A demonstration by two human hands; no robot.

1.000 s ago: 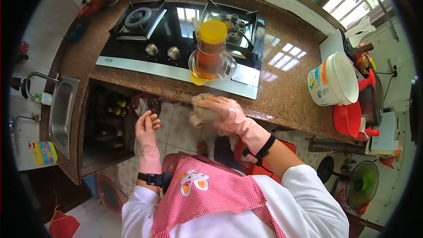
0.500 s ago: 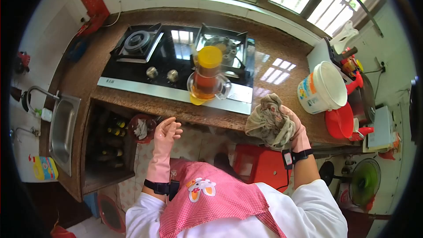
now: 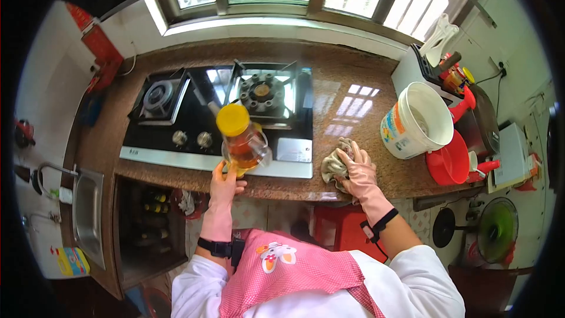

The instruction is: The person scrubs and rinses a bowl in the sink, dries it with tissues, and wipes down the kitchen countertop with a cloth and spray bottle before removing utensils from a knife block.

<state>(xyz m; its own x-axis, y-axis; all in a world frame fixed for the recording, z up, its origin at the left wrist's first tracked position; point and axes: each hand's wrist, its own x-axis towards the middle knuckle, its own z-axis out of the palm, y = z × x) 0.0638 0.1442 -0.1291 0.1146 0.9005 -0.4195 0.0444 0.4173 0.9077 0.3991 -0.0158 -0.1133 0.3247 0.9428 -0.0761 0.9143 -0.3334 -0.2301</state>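
Note:
A clear oil jug point(image 3: 242, 146) with a yellow lid and amber liquid is at the front of the black gas stove point(image 3: 212, 115). My left hand point(image 3: 225, 187), in a pink glove, is at its near lower side, fingers closed at the jug's yellow part. The fingertips are partly hidden there. On the granite counter point(image 3: 329, 100), right of the stove, lies a crumpled greyish cloth point(image 3: 334, 168). My right hand point(image 3: 360, 175), also gloved in pink, grips it from above and presses it against the countertop near the front edge.
A white bucket point(image 3: 421, 121) and a red basin point(image 3: 448, 162) stand to the right. The steel sink point(image 3: 88, 212) is at the left, by an open cabinet point(image 3: 147, 224). Below the counter is a red stool point(image 3: 344, 227); a green fan point(image 3: 497, 232) stands lower right.
My right hand has lowered the cloth from the air onto the counter. My left hand has moved up from below the counter edge to the jug. The camera view has shifted.

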